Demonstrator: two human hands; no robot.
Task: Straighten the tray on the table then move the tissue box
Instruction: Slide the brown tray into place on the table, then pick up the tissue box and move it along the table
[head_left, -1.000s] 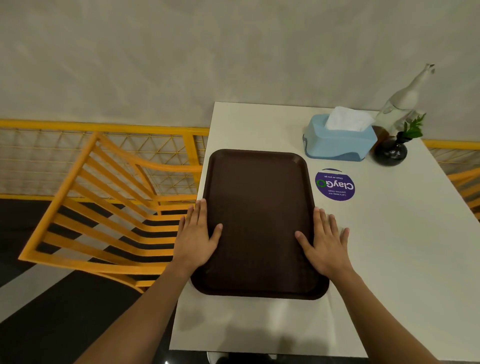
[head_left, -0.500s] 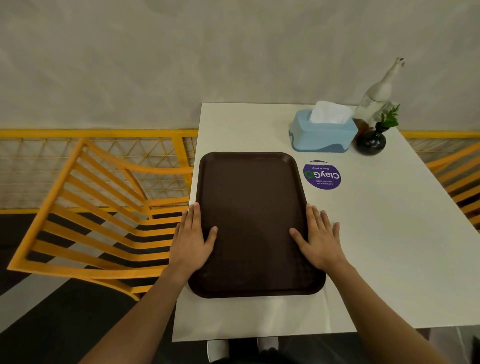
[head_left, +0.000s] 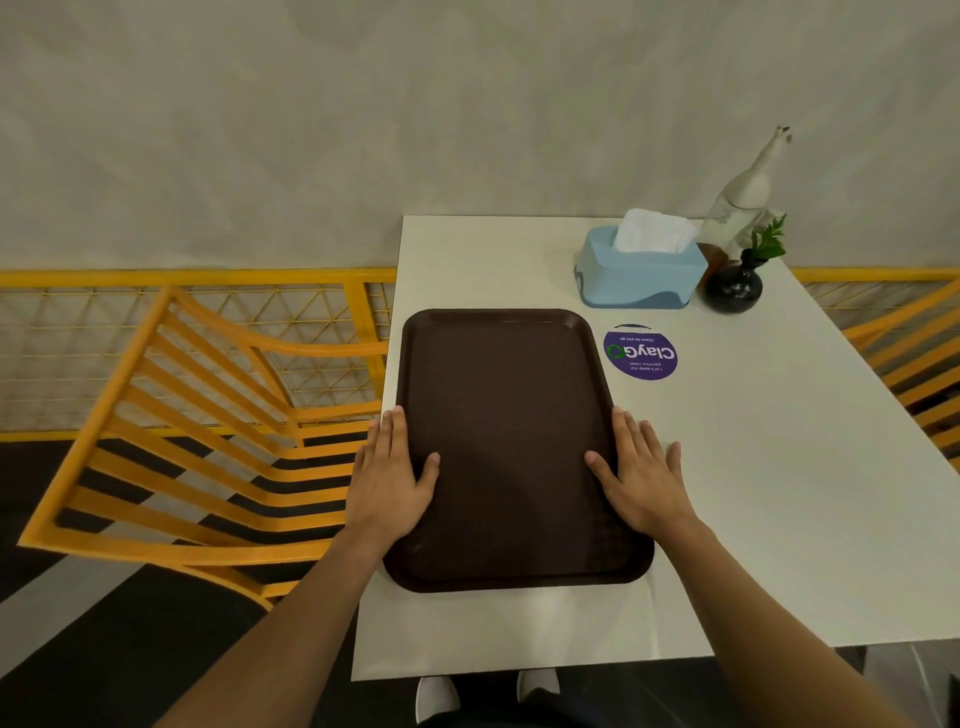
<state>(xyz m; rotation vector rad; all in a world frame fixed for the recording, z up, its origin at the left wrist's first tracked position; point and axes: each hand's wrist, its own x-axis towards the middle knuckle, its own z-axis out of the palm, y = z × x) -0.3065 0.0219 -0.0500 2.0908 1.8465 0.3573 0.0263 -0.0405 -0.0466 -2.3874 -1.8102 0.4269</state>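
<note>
A dark brown tray (head_left: 504, 415) lies lengthwise on the white table (head_left: 753, 493), its left side running along the table's left edge. My left hand (head_left: 392, 478) lies flat over the tray's left rim with the thumb inside. My right hand (head_left: 639, 478) presses the right rim the same way. A light blue tissue box (head_left: 639, 275) with white tissue sticking out stands at the far side, beyond the tray's far right corner and apart from it.
A round purple sticker (head_left: 640, 353) lies between tray and tissue box. A black vase with a green sprig (head_left: 733, 288) and a glass bottle (head_left: 743, 197) stand right of the box. Orange chairs (head_left: 208, 441) (head_left: 914, 353) flank the table; a wall is behind.
Both hands stay on the tray's sides. The tray has turned slightly and now sits squarer to the table's left edge. My view has pulled back and shifted.
</note>
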